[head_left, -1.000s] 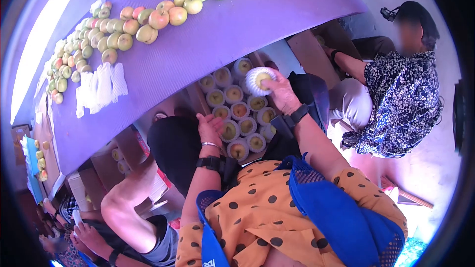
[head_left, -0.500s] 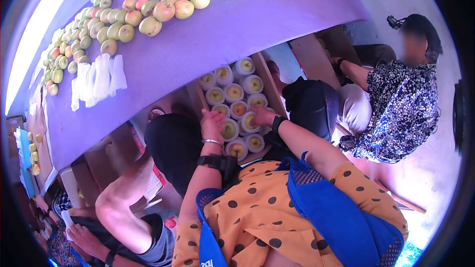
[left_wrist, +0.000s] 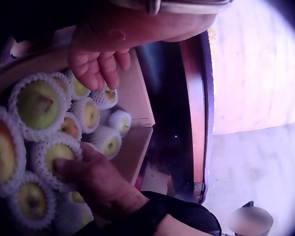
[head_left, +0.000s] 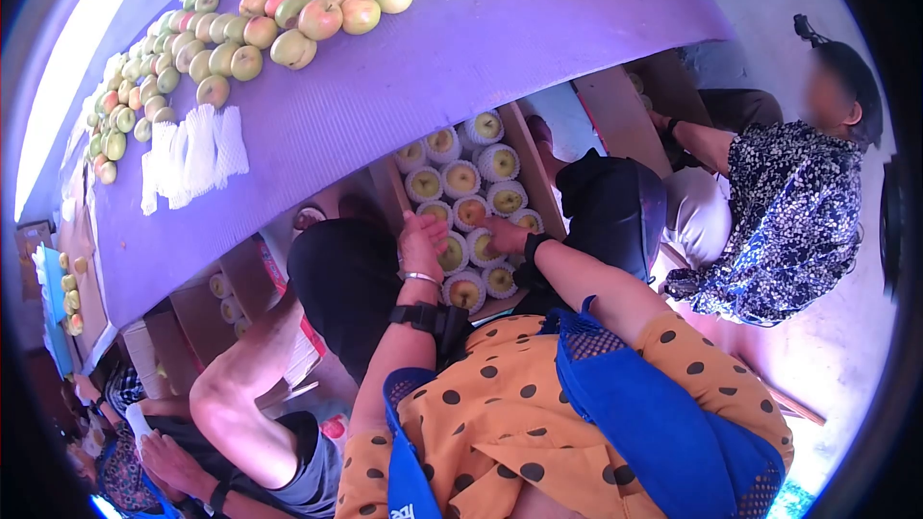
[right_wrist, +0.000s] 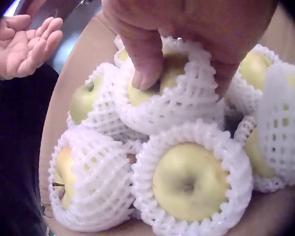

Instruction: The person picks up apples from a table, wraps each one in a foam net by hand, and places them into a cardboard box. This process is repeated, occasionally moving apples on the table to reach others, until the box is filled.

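Seemingly clamping a netted apple [right_wrist: 177,101] in the right hand [right_wrist: 191,29], near a relaxed left hand [right_wrist: 27,49]; could bruise neighbouring apples [right_wrist: 191,182] by pressing hard.

yellow-green apples [right_wrist: 191,179], white mesh sleeves [right_wrist: 101,172], black-dotted orange shirt [head_left: 500,394], purple table [head_left: 471,53]

Apples [head_left: 294,49] are lying from the left edge of the table [head_left: 519,48] toward its far edge, foam nets [head_left: 197,156] before them. Below its front edge a box [head_left: 540,168] is holding netted apples [head_left: 461,178]; the left hand [head_left: 420,238] is hovering at the box's left edge, the right hand [head_left: 506,237] resting on one apple [head_left: 480,251] inside. Another box [head_left: 615,115] is standing rightward.
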Tool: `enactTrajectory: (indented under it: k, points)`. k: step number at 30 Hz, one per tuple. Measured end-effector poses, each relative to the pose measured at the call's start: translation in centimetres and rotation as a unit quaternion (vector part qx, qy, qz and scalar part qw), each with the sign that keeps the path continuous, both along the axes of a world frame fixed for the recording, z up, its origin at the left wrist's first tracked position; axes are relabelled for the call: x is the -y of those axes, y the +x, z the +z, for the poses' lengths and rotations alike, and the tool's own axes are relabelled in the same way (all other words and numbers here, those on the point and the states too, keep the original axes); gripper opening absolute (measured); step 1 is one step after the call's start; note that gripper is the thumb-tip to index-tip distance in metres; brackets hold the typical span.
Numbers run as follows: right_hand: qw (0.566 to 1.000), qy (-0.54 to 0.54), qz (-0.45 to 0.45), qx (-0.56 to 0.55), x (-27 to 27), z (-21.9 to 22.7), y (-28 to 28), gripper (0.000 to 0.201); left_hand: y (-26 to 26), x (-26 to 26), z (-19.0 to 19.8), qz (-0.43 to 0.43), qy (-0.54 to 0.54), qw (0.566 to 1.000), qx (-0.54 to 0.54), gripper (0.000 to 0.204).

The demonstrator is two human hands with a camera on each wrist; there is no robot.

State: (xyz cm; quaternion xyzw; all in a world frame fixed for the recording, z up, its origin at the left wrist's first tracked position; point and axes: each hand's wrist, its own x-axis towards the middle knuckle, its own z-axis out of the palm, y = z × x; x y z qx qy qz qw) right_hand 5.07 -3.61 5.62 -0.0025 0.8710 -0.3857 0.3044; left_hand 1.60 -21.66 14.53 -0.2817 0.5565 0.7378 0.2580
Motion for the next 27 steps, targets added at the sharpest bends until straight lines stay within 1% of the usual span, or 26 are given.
enactTrajectory:
  k: [2,3,5,6,8,9,11,14,18,20,21,23,24,26,27]
  points:
    - [0.999,0.033,-0.001,0.002,0.1,0.6,0.1,0.064,0.0,0.0,0.0,-0.006,-0.002,1.0,-0.004,0.059]
    - [0.999,0.032,-0.002,0.001,0.0,0.4,0.0,0.064,0.0,0.0,-0.1,-0.005,-0.004,1.0,-0.001,0.059]
    - [0.995,0.088,0.035,-0.004,-0.3,0.1,-0.3,0.068,0.0,0.0,0.0,-0.005,-0.006,1.0,0.001,0.058]
    - [0.995,0.088,0.035,-0.003,-0.2,0.3,-0.2,0.068,0.0,0.0,0.1,-0.002,-0.01,1.0,0.003,0.058]
    - [0.993,0.101,0.032,-0.053,-0.2,0.8,0.0,0.058,0.0,0.1,0.0,0.001,-0.014,1.0,0.007,0.057]
    - [0.993,0.101,0.032,-0.051,-0.1,1.2,0.2,0.058,0.0,0.2,-0.2,0.001,-0.02,1.0,0.004,0.056]
    - [0.994,0.071,0.067,-0.04,-0.1,2.0,0.2,0.057,0.0,0.1,-0.4,0.0,-0.026,1.0,0.001,0.055]
    - [0.993,0.053,0.09,-0.063,-0.1,1.1,0.3,0.054,0.0,0.2,-0.3,0.012,-0.034,0.999,0.006,0.054]
    - [0.994,0.044,0.077,-0.066,0.5,1.5,0.8,0.052,0.2,0.3,0.0,0.017,-0.041,0.999,0.007,0.052]
    - [0.996,0.049,0.066,-0.029,0.7,2.5,0.4,0.054,-0.1,0.1,0.4,0.022,-0.042,0.999,0.0,0.052]
    - [0.996,0.049,0.067,-0.033,0.6,2.2,0.3,0.054,-0.1,0.1,0.4,0.03,-0.045,0.999,0.0,0.051]
    - [0.994,0.045,0.056,-0.086,0.4,1.5,0.5,0.056,0.2,0.2,0.1,0.04,-0.047,0.998,-0.003,0.051]
    - [0.993,0.046,0.057,-0.092,0.5,1.7,0.5,0.056,0.3,0.3,-0.3,0.037,-0.046,0.998,-0.004,0.051]
    - [0.994,0.081,0.051,-0.057,0.7,2.5,-0.1,0.048,-0.1,0.2,-0.6,0.038,-0.041,0.998,-0.023,0.051]
    - [0.996,0.054,0.035,-0.068,0.4,1.5,-0.1,0.048,-0.1,0.1,-0.5,0.041,-0.041,0.998,-0.006,0.051]
